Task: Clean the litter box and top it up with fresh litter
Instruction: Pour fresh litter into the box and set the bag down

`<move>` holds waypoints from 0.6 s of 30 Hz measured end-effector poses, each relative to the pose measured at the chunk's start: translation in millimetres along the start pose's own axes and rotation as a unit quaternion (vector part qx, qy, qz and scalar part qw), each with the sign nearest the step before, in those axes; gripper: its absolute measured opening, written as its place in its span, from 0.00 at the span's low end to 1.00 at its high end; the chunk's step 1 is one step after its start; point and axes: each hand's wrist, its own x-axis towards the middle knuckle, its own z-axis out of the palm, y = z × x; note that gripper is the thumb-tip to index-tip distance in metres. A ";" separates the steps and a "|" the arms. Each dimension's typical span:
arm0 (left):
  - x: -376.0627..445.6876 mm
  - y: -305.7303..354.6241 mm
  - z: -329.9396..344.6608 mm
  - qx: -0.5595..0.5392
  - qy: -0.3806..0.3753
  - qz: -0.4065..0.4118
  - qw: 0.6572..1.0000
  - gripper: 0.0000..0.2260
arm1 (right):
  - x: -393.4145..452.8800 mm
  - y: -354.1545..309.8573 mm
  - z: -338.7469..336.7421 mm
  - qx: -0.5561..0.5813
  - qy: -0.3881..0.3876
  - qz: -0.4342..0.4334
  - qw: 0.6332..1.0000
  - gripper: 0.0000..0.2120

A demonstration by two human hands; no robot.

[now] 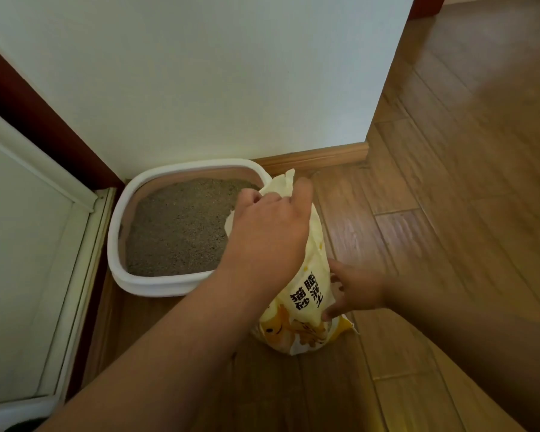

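A white litter box point(144, 283) with grey litter point(175, 226) inside sits on the floor in the corner against the wall. A yellow litter bag point(317, 254) with black printed characters leans at the box's right side, its crumpled open top over the box's right rim. My left hand point(268, 232) grips the bag's upper part, fingers curled into the top. My right hand point(356, 289) holds the bag's lower right side near its bottom, fingers curled against it.
White wall point(231, 73) stands behind the box, with a wooden baseboard point(318, 157). A white door frame point(44, 213) runs along the left. Wooden floor point(465, 151) spreads to the right and in front.
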 end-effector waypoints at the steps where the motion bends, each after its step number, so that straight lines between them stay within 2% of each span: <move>1: 6.2 4.6 -1.5 0.010 -0.036 0.007 0.999 0.27 | 2.8 4.1 1.8 0.009 0.000 -0.007 1.000 0.60; 2: 11.4 8.4 -2.7 0.020 -0.063 0.009 0.998 0.29 | 5.5 7.5 3.6 0.017 -0.001 -0.014 1.000 0.59; 3: 16.1 11.4 -3.9 0.028 -0.073 0.013 0.997 0.26 | 8.9 12.2 6.0 0.023 -0.005 -0.016 1.000 0.59; 5: 21.8 15.1 -2.2 0.065 -0.068 0.017 0.995 0.08 | 14.8 21.7 12.5 0.028 -0.009 -0.016 0.999 0.62; 6: 22.9 16.0 0.2 0.080 -0.066 0.007 0.995 0.07 | 17.6 26.8 17.2 0.027 -0.008 -0.014 1.000 0.64; 8: 24.2 19.5 1.5 0.085 -0.050 0.008 0.995 0.10 | 25.0 35.7 26.3 0.040 -0.002 0.002 0.999 0.67; 11: 19.2 22.2 5.9 0.074 -0.013 0.027 0.997 0.11 | 29.9 41.4 34.3 0.053 -0.015 0.010 0.998 0.65; 14: 12.3 18.9 8.3 0.077 0.067 0.041 0.994 0.12 | 31.8 46.2 38.2 0.017 -0.040 0.023 0.999 0.65; 16: 10.9 17.6 12.0 0.085 0.103 0.037 0.990 0.17 | 32.7 50.0 42.7 -0.013 -0.027 0.028 0.999 0.67; 18: 11.4 20.8 14.1 0.096 0.106 0.038 0.989 0.19 | 34.5 55.2 48.7 -0.016 -0.011 0.018 1.000 0.66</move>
